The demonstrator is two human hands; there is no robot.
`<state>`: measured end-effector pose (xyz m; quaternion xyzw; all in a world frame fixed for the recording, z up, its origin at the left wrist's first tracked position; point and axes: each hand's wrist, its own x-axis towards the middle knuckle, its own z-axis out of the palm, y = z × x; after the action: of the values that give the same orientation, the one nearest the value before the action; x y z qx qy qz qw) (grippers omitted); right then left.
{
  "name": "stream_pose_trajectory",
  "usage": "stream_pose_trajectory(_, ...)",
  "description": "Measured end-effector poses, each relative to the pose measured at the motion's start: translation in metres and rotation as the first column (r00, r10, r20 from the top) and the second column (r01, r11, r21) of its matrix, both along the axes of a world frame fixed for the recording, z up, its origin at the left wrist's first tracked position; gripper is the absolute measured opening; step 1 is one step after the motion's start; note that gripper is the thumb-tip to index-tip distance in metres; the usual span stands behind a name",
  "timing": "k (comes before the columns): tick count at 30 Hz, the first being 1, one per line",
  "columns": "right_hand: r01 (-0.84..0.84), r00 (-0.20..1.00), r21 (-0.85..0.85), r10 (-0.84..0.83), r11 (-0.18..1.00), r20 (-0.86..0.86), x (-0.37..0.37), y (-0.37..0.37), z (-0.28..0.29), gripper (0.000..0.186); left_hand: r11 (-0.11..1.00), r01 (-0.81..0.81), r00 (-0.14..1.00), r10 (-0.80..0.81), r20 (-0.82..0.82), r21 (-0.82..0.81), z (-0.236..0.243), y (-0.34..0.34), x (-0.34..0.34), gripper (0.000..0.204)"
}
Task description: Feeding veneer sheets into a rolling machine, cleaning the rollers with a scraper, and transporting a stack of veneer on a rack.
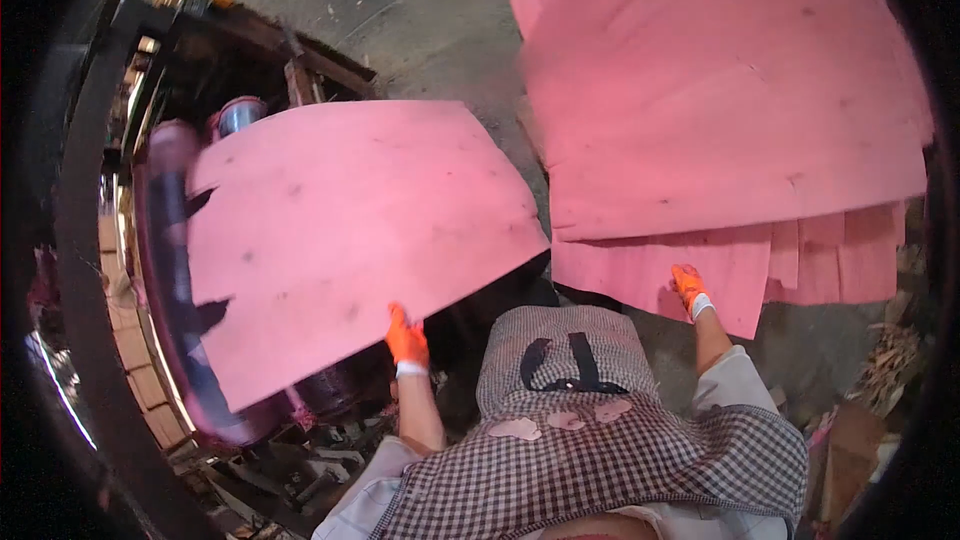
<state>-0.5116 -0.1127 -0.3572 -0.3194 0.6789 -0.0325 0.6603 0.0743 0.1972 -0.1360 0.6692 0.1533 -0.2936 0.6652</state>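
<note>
A thin pink veneer sheet (360, 225) with small knots and two torn notches along its left side spans from the rollers toward me. My left hand (407, 340), in an orange glove, grips its near edge, thumb on top and the other fingers hidden beneath. At right lies a broad stack of pink veneer sheets (720, 110), some sticking out below the top one. Over one of these protruding sheets (640, 275) is my right hand (689, 286), also orange-gloved, with its fingers curled in. Whether it touches or pinches the sheet does not show.
Pink-stained rollers (175, 270) run along the left sheet's far-left side, inside a dark machine frame (85, 190). A wooden beam (300, 50) crosses behind them. Wood scraps (885, 360) lie at the right, and more debris (290, 470) covers the ground at lower left.
</note>
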Motion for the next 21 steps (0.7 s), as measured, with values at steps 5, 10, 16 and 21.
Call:
stream_pose_trajectory(5, -0.061, 0.984, -0.130, 0.038, 0.990, -0.173, -0.101, 0.062, -0.014, 0.047, 0.908, 0.403, 0.872, -0.419, 0.253, 0.117, 0.035, -0.244, -0.054, 0.042)
stream_pose_trajectory(10, 0.277, 0.961, -0.099, -0.277, 0.956, 0.016, -0.156, 0.112, -0.028, 0.041, 0.916, 0.401, 0.737, -0.316, 0.598, -0.011, 0.072, -0.478, -0.130, 0.030)
stream_pose_trajectory(16, 0.295, 0.932, -0.355, -0.350, 0.887, -0.100, -0.268, 0.269, -0.093, 0.043, 0.446, 0.878, 0.228, -0.706, 0.670, 0.171, 0.163, -0.535, -0.393, 0.047)
stream_pose_trajectory(21, -0.590, 0.687, -0.048, 0.470, 0.806, -0.554, -0.320, 0.296, -0.107, 0.044, -0.292, 0.955, -0.139, -0.607, 0.782, -0.057, 0.144, -0.481, -0.453, 0.061)
